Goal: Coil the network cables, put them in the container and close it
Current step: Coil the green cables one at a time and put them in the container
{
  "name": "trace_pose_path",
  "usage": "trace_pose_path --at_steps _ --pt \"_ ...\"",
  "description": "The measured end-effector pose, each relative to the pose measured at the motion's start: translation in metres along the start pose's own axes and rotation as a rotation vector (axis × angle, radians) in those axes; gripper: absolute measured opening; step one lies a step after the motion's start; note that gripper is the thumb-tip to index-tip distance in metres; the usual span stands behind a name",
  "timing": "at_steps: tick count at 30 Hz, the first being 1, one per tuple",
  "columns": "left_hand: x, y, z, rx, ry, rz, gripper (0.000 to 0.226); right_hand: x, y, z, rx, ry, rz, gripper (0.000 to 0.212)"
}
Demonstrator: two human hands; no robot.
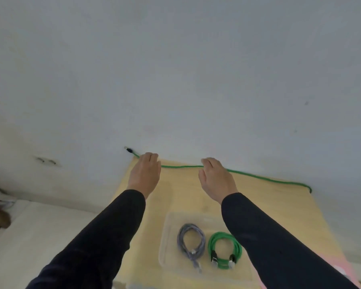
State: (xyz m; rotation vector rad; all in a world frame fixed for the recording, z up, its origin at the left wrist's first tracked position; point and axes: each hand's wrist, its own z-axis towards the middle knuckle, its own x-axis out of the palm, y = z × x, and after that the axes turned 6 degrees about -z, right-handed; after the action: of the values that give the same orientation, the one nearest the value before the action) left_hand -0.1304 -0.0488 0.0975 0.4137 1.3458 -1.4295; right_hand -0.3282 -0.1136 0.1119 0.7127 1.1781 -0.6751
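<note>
A long green network cable (258,177) is stretched along the far edge of the yellow table (181,197), its plug (129,149) sticking out past the left corner. My left hand (145,174) grips the cable near that plug. My right hand (216,177) pinches the same cable further right, fingers curled over it. Closer to me sits a clear plastic container (165,243) holding a coiled grey cable (191,241) and a coiled green cable (224,250). The right end of the long cable drops over the table's far right corner.
A white wall (175,69) stands right behind the table. A pale floor (29,236) lies to the left, with some dark objects at the left border. Something pink (342,270) shows at the table's near right corner.
</note>
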Motion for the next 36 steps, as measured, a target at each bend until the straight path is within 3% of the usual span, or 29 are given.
trace_pose_path --at_steps 11,18,24,29,34,36 --pt "0.064 0.139 0.087 0.048 0.24 -0.052 0.036 0.124 0.057 0.12 0.034 0.191 0.105 0.043" --pt "0.118 0.181 0.122 0.135 0.31 -0.165 0.035 0.184 0.051 0.152 0.109 0.261 0.142 0.043" --pt "0.143 0.196 0.132 0.246 0.22 -0.22 0.02 0.216 0.042 0.157 0.085 0.158 0.089 0.029" --pt "0.144 0.196 0.142 0.3 0.248 -0.222 0.016 0.219 0.042 0.155 0.066 0.116 0.081 0.039" --pt "0.134 0.189 0.136 0.279 0.239 -0.288 0.011 0.194 0.043 0.161 0.049 0.026 0.122 0.035" --pt "0.121 0.176 0.138 0.198 0.231 -0.369 0.02 0.171 0.043 0.167 0.028 -0.022 0.14 0.031"
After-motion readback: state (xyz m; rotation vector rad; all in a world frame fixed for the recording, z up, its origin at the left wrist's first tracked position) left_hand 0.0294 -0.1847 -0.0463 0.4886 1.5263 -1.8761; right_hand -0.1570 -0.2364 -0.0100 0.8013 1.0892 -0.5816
